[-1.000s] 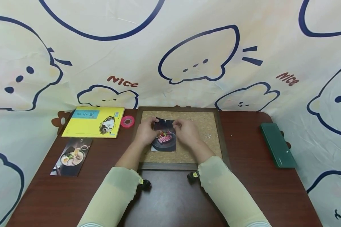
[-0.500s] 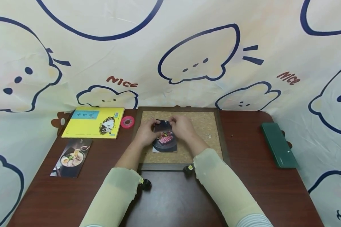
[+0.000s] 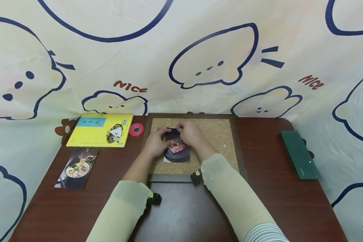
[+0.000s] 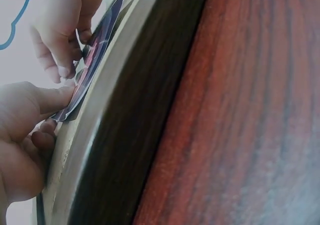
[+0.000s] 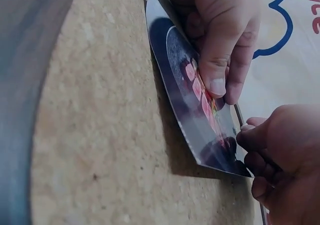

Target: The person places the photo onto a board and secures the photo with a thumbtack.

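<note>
In the head view a food photo (image 3: pixel 176 151) with a dark background lies against a framed cork board (image 3: pixel 211 158). My left hand (image 3: pixel 155 143) holds its left side, thumb on the printed face. My right hand (image 3: pixel 191 134) is at the photo's top edge, thumb and finger pinching a small clear thing that looks like a push pin (image 5: pixel 244 128). In the right wrist view the photo (image 5: pixel 190 105) bows slightly, and its near edge stands off the cork, casting a shadow. The left wrist view shows the left thumb on the photo (image 4: pixel 102 40); the pin's point is hidden.
A yellow book (image 3: pixel 98 134) and a pink tape roll (image 3: pixel 136 129) lie left of the board. Below the book is another food photo (image 3: pixel 77 169). A green box (image 3: pixel 299 154) sits at the table's right edge. Tiny clear bits (image 3: pixel 224 145) are on the cork.
My right hand has moved left along the photo's top edge, from its right corner toward the middle. The photo has shifted slightly right in view; the left hand keeps its hold.
</note>
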### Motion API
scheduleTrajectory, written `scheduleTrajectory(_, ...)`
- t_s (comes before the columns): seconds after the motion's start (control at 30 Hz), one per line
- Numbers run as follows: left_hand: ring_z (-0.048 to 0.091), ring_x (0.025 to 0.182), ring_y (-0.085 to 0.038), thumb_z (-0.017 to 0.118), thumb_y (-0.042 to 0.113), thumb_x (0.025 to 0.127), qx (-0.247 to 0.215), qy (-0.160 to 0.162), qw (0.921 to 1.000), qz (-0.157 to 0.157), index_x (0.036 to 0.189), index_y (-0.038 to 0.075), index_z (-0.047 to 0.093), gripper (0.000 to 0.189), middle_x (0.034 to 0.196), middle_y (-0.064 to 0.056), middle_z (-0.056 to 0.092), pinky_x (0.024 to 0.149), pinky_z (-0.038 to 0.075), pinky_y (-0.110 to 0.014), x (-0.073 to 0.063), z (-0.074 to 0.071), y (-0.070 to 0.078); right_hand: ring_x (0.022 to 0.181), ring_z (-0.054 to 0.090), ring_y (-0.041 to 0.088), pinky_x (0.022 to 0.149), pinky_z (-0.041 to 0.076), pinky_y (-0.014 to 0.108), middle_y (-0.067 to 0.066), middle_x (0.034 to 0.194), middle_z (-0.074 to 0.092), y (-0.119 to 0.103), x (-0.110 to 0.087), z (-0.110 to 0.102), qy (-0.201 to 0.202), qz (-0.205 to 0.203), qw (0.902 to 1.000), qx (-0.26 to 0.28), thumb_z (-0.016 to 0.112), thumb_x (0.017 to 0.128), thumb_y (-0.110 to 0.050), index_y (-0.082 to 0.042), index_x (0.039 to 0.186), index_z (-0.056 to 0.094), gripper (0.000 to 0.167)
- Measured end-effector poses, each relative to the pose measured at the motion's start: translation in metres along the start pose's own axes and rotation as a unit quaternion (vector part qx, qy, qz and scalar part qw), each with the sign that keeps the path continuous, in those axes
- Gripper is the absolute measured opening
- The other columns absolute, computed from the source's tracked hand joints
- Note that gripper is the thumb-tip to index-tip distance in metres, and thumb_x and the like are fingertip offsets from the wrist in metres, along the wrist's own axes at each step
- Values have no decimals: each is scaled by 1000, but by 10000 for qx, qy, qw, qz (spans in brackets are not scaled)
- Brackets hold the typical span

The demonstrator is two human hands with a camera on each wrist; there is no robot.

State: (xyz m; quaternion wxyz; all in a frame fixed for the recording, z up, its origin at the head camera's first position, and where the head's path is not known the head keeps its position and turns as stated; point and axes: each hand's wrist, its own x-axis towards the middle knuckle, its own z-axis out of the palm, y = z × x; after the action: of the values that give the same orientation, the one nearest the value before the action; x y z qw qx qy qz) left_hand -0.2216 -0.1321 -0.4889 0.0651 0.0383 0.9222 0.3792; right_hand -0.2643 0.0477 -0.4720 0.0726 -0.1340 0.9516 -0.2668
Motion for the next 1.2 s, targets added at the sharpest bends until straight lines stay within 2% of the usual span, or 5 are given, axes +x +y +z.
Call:
scheduleTrajectory(0.37, 53, 126, -35, 81, 23, 90, -57, 86, 9999, 48, 138, 10, 65, 53, 139, -14, 51, 107, 43, -51, -1, 3, 0, 106, 67, 22, 94, 54, 40, 3, 111, 74, 2, 11, 1, -305, -67, 9988, -373, 57, 106, -19, -15, 115, 74, 20)
scheduleTrajectory(0.53, 53, 124, -35, 82, 25, 90, -121, 52, 9999, -36, 139, 10, 65, 54, 139, -14, 51, 105, 43, -52, -1, 3, 0, 103, 68, 20, 91, 54, 39, 2, 108, 74, 2, 14, 1, -287, -24, 9994, -172, 59, 105, -19, -15, 112, 76, 19)
scheduleTrajectory(0.7, 51, 131, -37, 82, 26, 90, -172, 27, 9997, -187, 139, 13, 65, 54, 142, -14, 48, 110, 40, -54, 0, 2, 0, 98, 68, 19, 86, 55, 37, 0, 100, 74, 4, 15, -1, -83, -95, 9999, 116, 62, 103, -16, -15, 105, 77, 16)
scheduleTrajectory(1.2, 50, 131, -36, 82, 27, 90, -176, 8, 9996, -225, 139, 13, 65, 54, 142, -14, 47, 111, 40, -53, 3, 3, -1, 99, 69, 20, 91, 55, 38, -2, 99, 76, 3, 22, -2, -26, 279, 9994, 224, 65, 100, -17, -17, 101, 80, 15)
